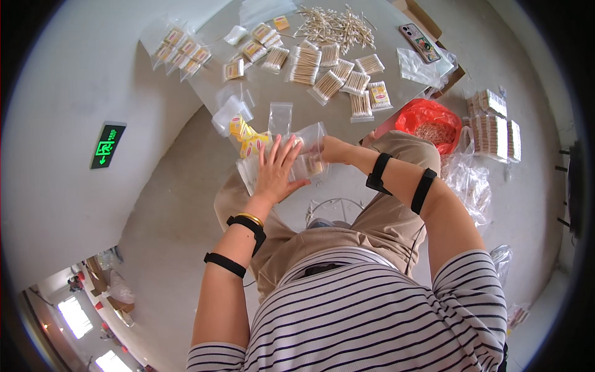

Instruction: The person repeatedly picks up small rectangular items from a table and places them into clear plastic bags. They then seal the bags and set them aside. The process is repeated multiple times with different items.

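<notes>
The left hand (277, 168) lay spread flat on a clear bag (308, 152); the right hand (333, 149), at three o'clock, pinched its edge, so swabs risked slipping out

R hand (334, 149) fingers hidden behind clear bag (308, 152); grip can't be judged.

A navy-and-white striped short-sleeved shirt (372, 310), khaki trousers (372, 217), black forearm straps (225, 265) on both arms, and a gold bangle (250, 217) at centre frame.

Left hand (277, 172) lies flat, fingers (282, 152) spread; right hand (334, 149) curled beside it.
</notes>
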